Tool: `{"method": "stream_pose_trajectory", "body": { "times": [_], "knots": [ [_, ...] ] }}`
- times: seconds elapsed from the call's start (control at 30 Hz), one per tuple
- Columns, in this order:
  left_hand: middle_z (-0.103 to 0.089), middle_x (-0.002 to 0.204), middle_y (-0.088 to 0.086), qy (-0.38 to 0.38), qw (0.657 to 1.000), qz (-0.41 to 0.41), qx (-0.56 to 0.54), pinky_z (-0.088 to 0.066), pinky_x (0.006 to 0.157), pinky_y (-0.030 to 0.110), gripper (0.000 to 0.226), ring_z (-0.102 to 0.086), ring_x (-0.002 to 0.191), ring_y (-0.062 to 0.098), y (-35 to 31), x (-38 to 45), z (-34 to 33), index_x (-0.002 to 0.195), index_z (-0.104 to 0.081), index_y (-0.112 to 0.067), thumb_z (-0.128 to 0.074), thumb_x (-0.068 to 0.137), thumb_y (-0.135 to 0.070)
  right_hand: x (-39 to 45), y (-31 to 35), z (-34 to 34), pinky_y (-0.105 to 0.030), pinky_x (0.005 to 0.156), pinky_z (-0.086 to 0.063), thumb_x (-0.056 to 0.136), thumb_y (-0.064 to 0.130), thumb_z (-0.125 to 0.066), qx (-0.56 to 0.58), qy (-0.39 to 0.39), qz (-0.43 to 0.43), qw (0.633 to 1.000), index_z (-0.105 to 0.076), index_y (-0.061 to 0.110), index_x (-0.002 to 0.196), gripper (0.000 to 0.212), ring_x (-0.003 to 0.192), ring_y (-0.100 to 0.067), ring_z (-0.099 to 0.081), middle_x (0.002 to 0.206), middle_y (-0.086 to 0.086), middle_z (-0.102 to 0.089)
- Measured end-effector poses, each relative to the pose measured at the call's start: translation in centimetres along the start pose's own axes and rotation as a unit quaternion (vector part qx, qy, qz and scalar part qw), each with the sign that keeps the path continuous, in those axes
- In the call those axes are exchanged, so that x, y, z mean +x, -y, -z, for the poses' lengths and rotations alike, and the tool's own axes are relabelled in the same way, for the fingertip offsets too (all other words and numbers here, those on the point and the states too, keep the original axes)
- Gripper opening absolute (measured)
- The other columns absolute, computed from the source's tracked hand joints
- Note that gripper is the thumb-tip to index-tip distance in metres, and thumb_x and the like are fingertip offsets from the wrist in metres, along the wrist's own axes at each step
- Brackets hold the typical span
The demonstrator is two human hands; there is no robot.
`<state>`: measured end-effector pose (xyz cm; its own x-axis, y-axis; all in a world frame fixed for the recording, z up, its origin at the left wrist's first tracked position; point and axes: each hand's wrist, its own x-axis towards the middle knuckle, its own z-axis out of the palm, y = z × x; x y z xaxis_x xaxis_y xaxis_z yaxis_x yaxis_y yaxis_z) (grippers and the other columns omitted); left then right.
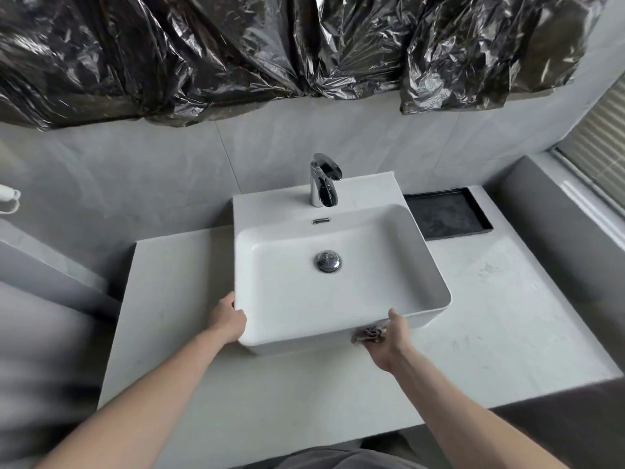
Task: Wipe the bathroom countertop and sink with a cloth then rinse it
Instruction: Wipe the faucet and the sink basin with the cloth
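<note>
A white rectangular vessel sink point(436, 289) stands on a pale stone countertop point(490, 299). A chrome tap point(323, 181) rises at its back and a chrome drain plug point(327, 261) sits in the basin. My left hand point(228, 319) grips the sink's front left corner, thumb on the rim. My right hand point(392, 340) presses a crumpled brownish cloth point(368, 334) against the outer front wall of the sink near its right corner. Most of the cloth is hidden in my palm.
A black shallow tray point(446, 214) lies at the back right of the countertop. Crinkled black plastic sheeting point(270, 52) covers the wall above. Slatted blinds point(598, 140) are at the far right. A white object point(8, 198) hangs on the left wall.
</note>
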<state>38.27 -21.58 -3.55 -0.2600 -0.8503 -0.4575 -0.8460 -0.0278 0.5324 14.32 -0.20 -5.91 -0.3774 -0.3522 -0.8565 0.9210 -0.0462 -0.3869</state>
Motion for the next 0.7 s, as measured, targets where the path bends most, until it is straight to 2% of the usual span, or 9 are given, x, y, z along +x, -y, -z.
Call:
{"method": "stream_pose_trajectory", "body": {
  "times": [0.1,0.23,0.33,0.47,0.53,0.57,0.63,0.7],
  "knots": [
    [-0.070,0.121,0.002,-0.016,1.000,0.009,0.002,-0.048,0.079,0.030,0.055,-0.063,0.102,0.030,-0.3,0.0,-0.5,0.133,-0.059,-0.026,-0.042,0.086,-0.001,1.2,3.9,2.4,-0.040,0.065,-0.041,0.109,0.036,-0.035,-0.023,-0.004,0.010,1.000,-0.055,0.001,0.096,0.043,0.068,-0.031,-0.051,0.070,-0.016,-0.064],
    [-0.068,0.126,0.005,-0.053,0.997,0.035,0.033,-0.043,0.078,0.028,0.057,-0.061,0.102,0.032,-1.1,-0.1,-1.4,0.136,-0.057,-0.023,-0.042,0.087,0.002,3.0,6.9,4.5,-0.035,0.053,-0.044,0.106,0.029,-0.047,-0.064,-0.052,0.036,0.996,-0.055,0.009,0.118,0.025,0.065,-0.028,-0.054,0.088,-0.013,-0.059],
    [-0.066,0.128,0.009,-0.078,0.993,0.064,0.064,-0.045,0.083,0.030,0.055,-0.061,0.111,0.036,-1.7,0.0,-2.0,0.135,-0.057,-0.018,-0.044,0.087,0.003,3.8,7.6,5.1,-0.031,0.057,-0.045,0.100,0.020,-0.055,-0.097,-0.100,0.057,0.989,-0.054,0.014,0.130,0.030,0.068,-0.022,-0.054,0.099,-0.007,-0.059],
    [-0.066,0.126,0.012,-0.098,0.983,0.094,0.125,-0.047,0.086,0.034,0.048,-0.060,0.111,0.038,-2.1,0.3,-2.5,0.130,-0.059,-0.019,-0.049,0.086,0.000,4.0,8.5,5.3,-0.029,0.054,-0.038,0.088,0.009,-0.052,-0.161,-0.120,0.104,0.974,-0.045,0.019,0.122,0.036,0.059,-0.020,-0.044,0.080,-0.002,-0.054],
    [-0.066,0.123,0.011,-0.100,0.976,0.115,0.157,-0.046,0.082,0.034,0.047,-0.061,0.108,0.037,-2.4,0.2,-2.6,0.129,-0.057,-0.022,-0.050,0.086,-0.004,3.5,9.1,5.7,-0.032,0.069,-0.044,0.081,0.014,-0.054,-0.212,-0.111,0.135,0.962,-0.046,0.013,0.128,0.048,0.072,-0.022,-0.053,0.093,-0.002,-0.061],
    [-0.066,0.122,0.011,-0.098,0.973,0.121,0.171,-0.046,0.081,0.034,0.045,-0.061,0.107,0.037,-2.6,0.2,-2.6,0.128,-0.057,-0.022,-0.050,0.086,-0.005,3.1,9.4,6.0,-0.035,0.080,-0.046,0.081,0.015,-0.056,-0.244,-0.103,0.157,0.951,-0.047,0.013,0.135,0.054,0.084,-0.024,-0.059,0.105,-0.002,-0.064],
    [-0.065,0.122,0.012,-0.097,0.967,0.129,0.198,-0.048,0.083,0.036,0.043,-0.060,0.108,0.037,-2.9,0.2,-2.8,0.126,-0.056,-0.020,-0.051,0.086,-0.007,2.3,10.4,6.8,-0.036,0.098,-0.046,0.090,0.010,-0.057,-0.308,-0.084,0.187,0.929,-0.046,0.017,0.141,0.054,0.109,-0.025,-0.062,0.122,-0.002,-0.064],
    [-0.065,0.124,0.011,-0.106,0.961,0.141,0.214,-0.049,0.085,0.037,0.044,-0.060,0.110,0.037,-3.2,0.2,-3.0,0.127,-0.055,-0.021,-0.050,0.086,-0.008,1.8,11.7,7.3,-0.037,0.101,-0.048,0.091,0.007,-0.055,-0.360,-0.047,0.197,0.911,-0.046,0.023,0.141,0.053,0.113,-0.021,-0.062,0.124,0.003,-0.064]
  ]
}}
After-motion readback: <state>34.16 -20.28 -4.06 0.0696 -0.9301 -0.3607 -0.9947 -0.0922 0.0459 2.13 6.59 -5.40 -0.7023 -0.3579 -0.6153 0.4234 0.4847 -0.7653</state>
